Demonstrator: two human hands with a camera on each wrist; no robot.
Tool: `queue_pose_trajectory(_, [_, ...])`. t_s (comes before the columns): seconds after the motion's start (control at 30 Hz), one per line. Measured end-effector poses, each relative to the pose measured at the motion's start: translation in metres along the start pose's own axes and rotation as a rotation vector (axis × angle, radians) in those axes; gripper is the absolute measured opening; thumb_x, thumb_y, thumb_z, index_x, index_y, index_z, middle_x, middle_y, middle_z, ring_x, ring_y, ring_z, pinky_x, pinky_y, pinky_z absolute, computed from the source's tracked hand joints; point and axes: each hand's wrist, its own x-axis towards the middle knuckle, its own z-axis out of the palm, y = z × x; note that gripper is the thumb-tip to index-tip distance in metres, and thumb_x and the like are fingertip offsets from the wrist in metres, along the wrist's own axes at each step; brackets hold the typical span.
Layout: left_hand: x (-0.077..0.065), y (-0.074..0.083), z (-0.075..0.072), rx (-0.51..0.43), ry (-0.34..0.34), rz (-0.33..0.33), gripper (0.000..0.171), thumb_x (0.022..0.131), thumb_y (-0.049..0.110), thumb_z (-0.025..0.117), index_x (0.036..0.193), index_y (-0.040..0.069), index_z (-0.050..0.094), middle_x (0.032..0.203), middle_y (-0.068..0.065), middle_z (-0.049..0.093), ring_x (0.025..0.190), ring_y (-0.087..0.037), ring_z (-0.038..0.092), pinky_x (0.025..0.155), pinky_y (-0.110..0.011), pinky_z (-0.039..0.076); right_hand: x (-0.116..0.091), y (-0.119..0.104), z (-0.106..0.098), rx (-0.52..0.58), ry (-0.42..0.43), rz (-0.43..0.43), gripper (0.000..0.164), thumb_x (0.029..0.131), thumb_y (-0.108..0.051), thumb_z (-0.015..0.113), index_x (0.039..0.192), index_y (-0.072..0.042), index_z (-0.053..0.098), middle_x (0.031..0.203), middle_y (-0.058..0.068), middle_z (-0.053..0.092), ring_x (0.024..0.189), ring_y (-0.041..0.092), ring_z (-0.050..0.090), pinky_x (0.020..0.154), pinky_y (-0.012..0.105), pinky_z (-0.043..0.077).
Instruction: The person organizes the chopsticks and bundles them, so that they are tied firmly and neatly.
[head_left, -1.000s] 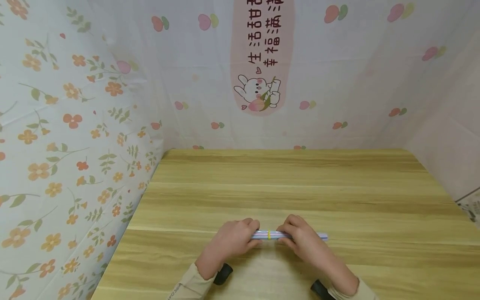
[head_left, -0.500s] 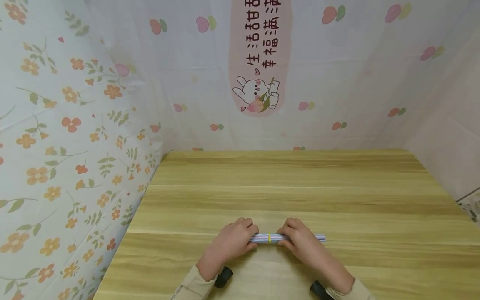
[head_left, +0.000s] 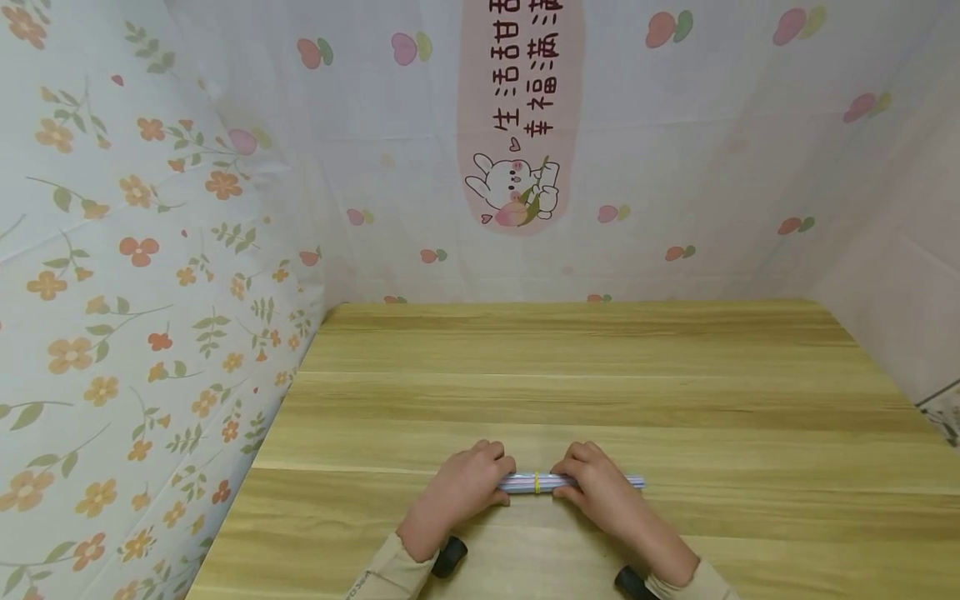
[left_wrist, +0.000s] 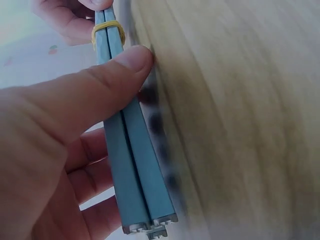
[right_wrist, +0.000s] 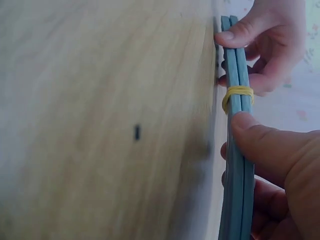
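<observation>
A bundle of long, thin pastel sticks point(head_left: 522, 483), blue and pinkish-purple, lies crosswise between both hands low over the table. Around its middle runs a yellow rubber band point(head_left: 537, 482). My left hand point(head_left: 463, 483) grips the left part, thumb along the near side and fingers behind. On the other side of the band, my right hand point(head_left: 600, 493) holds the bundle between thumb and fingers, and its right end sticks out past that hand. In the left wrist view the blue-green sticks point(left_wrist: 132, 165) end in small grey notched tips. The right wrist view shows the rubber band point(right_wrist: 239, 92) between both thumbs.
The wood-grain table point(head_left: 570, 358) extends to a printed cloth backdrop point(head_left: 660, 142) at the back. A floral cloth point(head_left: 150, 317) hangs along the left side. A small dark mark point(right_wrist: 137, 132) shows on the table in the right wrist view.
Both hands and the bundle have shifted slightly toward the person. Both grips stay on either side of the rubber band.
</observation>
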Motion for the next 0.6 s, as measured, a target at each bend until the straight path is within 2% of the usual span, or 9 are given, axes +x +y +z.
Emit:
queue_pose_trajectory(0.27, [0.0008, -0.0006, 0.0022, 0.008, 0.024, 0.011, 0.033, 0.070, 0.041, 0.079, 0.090, 0.019, 0.065, 0.084, 0.008, 0.055, 0.073, -0.006, 0.048, 0.059, -0.015, 0.042, 0.0005, 0.0010, 0.0014, 0.005, -0.022, 0.010, 0.020, 0.071, -0.017, 0.081, 0.087, -0.011, 0.070, 0.081, -0.009, 0.053, 0.077, 0.005, 0.045, 0.067, 0.023, 0.043])
queue_pose_trajectory(0.6, [0.0011, -0.0013, 0.0025, -0.012, 0.005, -0.007, 0.034, 0.070, 0.041, 0.080, 0.093, 0.020, 0.066, 0.086, 0.008, 0.056, 0.075, -0.006, 0.049, 0.061, -0.015, 0.043, 0.0011, 0.0020, 0.0021, 0.008, -0.042, 0.007, 0.020, 0.071, -0.016, 0.081, 0.087, -0.010, 0.069, 0.082, -0.008, 0.055, 0.077, 0.006, 0.047, 0.067, 0.023, 0.045])
